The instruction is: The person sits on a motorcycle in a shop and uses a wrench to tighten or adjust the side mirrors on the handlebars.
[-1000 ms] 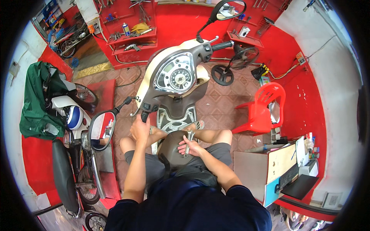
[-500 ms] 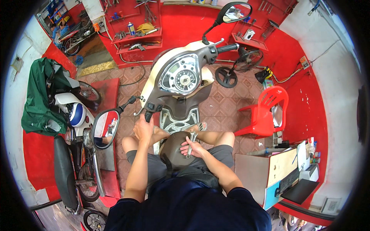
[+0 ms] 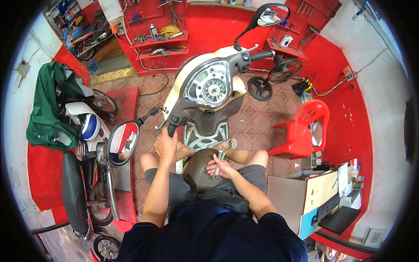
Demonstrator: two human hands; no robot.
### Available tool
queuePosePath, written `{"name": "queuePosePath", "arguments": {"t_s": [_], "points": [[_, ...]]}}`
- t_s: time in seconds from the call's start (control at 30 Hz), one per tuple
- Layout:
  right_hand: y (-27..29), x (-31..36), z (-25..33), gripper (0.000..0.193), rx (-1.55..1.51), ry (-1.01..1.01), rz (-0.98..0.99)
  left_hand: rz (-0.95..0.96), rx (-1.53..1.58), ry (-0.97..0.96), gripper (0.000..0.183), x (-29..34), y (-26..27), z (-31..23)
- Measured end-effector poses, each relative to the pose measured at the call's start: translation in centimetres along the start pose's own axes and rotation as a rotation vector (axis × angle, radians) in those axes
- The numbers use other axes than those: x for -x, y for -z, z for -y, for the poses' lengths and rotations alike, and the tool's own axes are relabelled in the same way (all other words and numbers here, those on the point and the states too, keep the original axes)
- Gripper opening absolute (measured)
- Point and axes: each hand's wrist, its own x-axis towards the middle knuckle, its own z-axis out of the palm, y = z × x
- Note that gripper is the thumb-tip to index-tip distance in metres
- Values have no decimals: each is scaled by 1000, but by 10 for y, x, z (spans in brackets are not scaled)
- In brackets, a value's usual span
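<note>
I sit astride a cream and brown scooter [image 3: 238,85] with a round speedometer [image 3: 214,89] in its dashboard. My left hand [image 3: 166,145] is closed round the left handlebar grip [image 3: 171,130]. Over the brown seat [image 3: 198,168], my right hand [image 3: 224,168] holds a metal wrench [image 3: 221,155] across the palm, one end pointing away from me. Its thumb lies along the tool. The right handlebar grip [image 3: 262,55] has no hand on it.
A red plastic chair [image 3: 310,126] stands to the right, near a desk [image 3: 286,198] with a keyboard [image 3: 327,206]. At left, another motorbike [image 3: 75,192] stands by a green cover [image 3: 52,107]. Tool shelves [image 3: 163,46] hang on the far red wall.
The view has shifted slightly, so the scooter and room sit a little further right in the picture. Both hands keep their holds on the grip and the wrench.
</note>
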Motion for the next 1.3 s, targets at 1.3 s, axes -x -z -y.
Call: {"name": "queuePosePath", "arguments": {"t_s": [1.3], "points": [[1,1,1,67,21,-7,10,19,-5,19,34,0,-1,-1]]}}
